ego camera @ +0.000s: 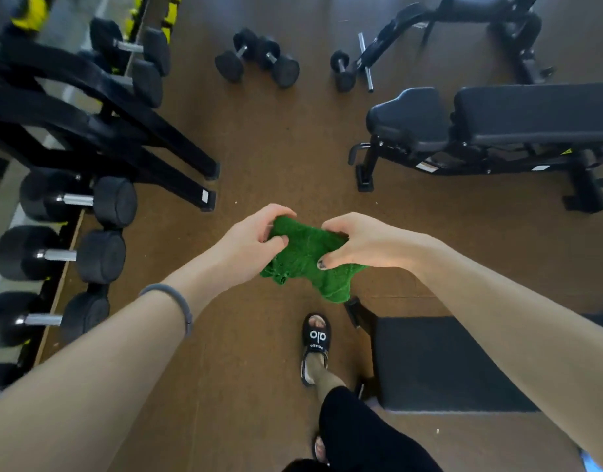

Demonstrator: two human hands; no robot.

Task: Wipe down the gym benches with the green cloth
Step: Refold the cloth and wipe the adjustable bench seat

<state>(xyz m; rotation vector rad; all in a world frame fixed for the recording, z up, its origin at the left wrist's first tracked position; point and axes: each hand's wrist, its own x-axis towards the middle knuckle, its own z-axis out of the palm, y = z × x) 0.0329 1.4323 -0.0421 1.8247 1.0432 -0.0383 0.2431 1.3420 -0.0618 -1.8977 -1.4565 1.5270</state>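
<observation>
A crumpled green cloth point(307, 260) hangs in mid-air above the brown floor, in the middle of the view. My left hand point(256, 240) grips its left edge with curled fingers. My right hand point(358, 243) grips its right edge, thumb pressed on the fabric. A black padded gym bench point(531, 114) stands at the upper right, apart from both hands. A second black bench pad point(439, 366) lies below my right forearm at the lower right. Another bench frame point(463, 25) stands at the top right.
A black dumbbell rack point(72, 199) with several dumbbells fills the left side. Loose dumbbells point(259, 59) lie on the floor at the top centre. My foot in a black slide sandal point(315, 345) is on the brown floor below the cloth.
</observation>
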